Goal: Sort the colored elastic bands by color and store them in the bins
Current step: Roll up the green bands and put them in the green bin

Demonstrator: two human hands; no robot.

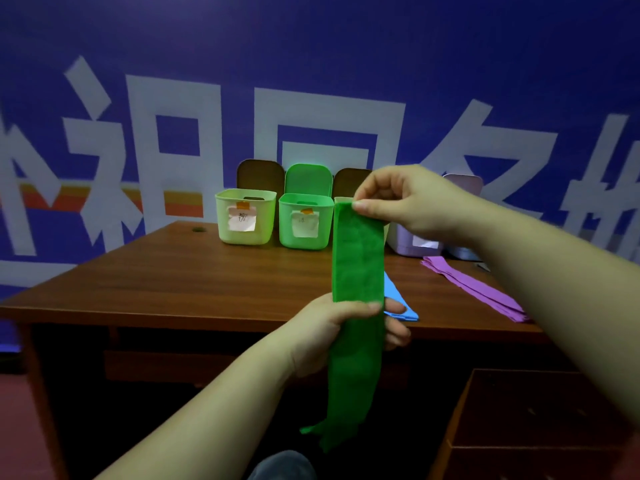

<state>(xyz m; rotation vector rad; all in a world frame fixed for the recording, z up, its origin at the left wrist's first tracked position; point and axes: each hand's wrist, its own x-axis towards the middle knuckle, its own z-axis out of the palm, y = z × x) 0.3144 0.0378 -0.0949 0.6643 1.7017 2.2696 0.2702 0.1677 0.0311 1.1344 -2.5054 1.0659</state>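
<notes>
A long green elastic band (358, 265) hangs upright in front of me, its lower end trailing below the table edge. My right hand (405, 199) pinches its top end. My left hand (332, 327) grips its middle, thumb across the front. Behind it on the table a blue band (398, 303) lies partly hidden, and a purple band (474, 287) stretches out to the right. At the back stand a pale yellow-green bin (244, 216), a green bin (304, 223) and a lilac bin (412, 242), each with a paper label. A further bin is hidden behind the green band.
The brown wooden table (180, 271) has its front edge close to my left hand. Open lids stand up behind the bins. A brown cabinet (540, 427) sits at lower right. A blue wall with large white characters is right behind the table.
</notes>
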